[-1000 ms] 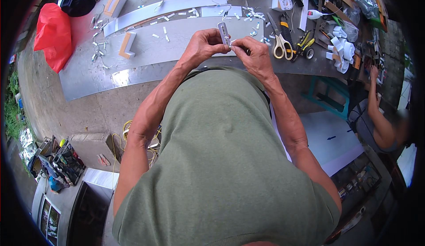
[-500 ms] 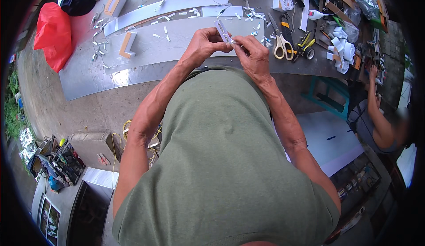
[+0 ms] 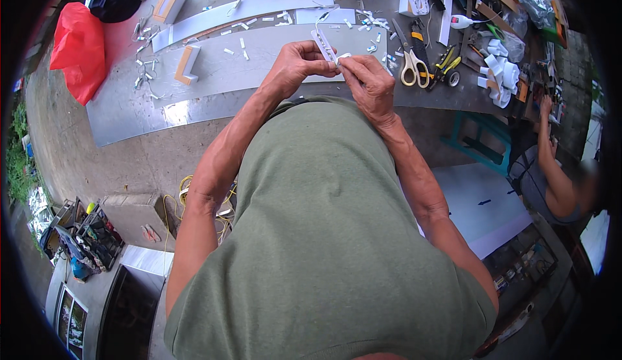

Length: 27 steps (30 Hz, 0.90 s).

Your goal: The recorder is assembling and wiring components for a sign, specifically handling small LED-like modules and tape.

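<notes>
Seen from above, a person in a green shirt holds a small white strip (image 3: 324,44) in both hands over a grey worktop (image 3: 129,111). The strip is narrow, flat and pale, tilted up and away, with a thin white wire trailing from its far end. The left hand (image 3: 295,65) has its grip pinched on the strip's left side, fingers curled beneath. The right hand (image 3: 370,83) has its grip pressed together on a small white tab at the strip's near end, just right of the left grip. Right of both grips, near them, lie yellow-handled scissors (image 3: 408,62). Beyond the grips, white scraps (image 3: 243,39) scatter across long pale panels (image 3: 259,4). Well to the left lies a red bag (image 3: 78,49).
</notes>
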Available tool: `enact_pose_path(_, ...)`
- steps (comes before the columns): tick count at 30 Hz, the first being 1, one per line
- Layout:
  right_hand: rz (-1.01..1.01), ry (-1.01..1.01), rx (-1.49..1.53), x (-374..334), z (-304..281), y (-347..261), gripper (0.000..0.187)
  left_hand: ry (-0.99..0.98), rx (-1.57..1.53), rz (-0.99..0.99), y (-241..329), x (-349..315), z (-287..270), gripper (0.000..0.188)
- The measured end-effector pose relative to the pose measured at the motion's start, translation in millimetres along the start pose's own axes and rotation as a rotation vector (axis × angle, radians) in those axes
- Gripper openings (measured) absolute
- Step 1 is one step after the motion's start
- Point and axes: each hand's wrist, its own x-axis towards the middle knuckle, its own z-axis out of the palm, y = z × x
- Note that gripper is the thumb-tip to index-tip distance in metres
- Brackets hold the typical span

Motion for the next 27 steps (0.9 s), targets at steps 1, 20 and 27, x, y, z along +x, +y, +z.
enact_pose_path(1, -0.010, -0.018, 0.000, 0.4, -0.4, 0.0, 0.024, 0.000, -0.001, 0.000, 0.7, -0.7, 0.8, 0.039)
enact_pose_path(20, -0.149, -0.232, -0.177, 10.8, -4.9, 1.2, 0.019, -0.023, 0.101, 0.036, 4.0, -1.3, -1.6, 0.037)
enact_pose_path(27, 0.111, -0.200, 0.067, 10.0, -11.7, -1.4, 0.021, -0.020, 0.017, -0.071, 8.8, -0.1, 0.9, 0.031)
